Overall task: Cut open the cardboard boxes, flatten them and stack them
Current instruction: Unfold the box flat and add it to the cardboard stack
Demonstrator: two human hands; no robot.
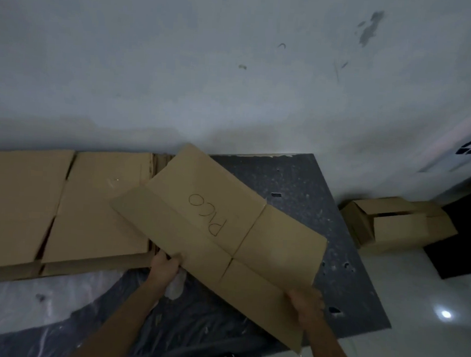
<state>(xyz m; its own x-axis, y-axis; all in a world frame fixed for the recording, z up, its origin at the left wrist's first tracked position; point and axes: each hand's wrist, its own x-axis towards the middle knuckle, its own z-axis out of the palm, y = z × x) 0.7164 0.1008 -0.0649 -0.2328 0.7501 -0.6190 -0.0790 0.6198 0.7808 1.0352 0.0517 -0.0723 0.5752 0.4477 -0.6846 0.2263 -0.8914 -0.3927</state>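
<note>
A: Left grip (164, 268), right grip (308, 303)?
B: Clenched on the near edge of the flattened box (212, 218), mid-frame, over the dark board (297, 188).
A: And elsewhere?
B: Stack of flat cardboard (59, 208) at left; unflattened box (398, 231) far right.

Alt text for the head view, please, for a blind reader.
Both hands hold a flattened cardboard box marked PICO above a dark board: the left hand grips its near left edge, the right hand its near right edge. A stack of flattened cardboard lies to the left along the wall, and an unflattened box sits on the floor at right.
</note>
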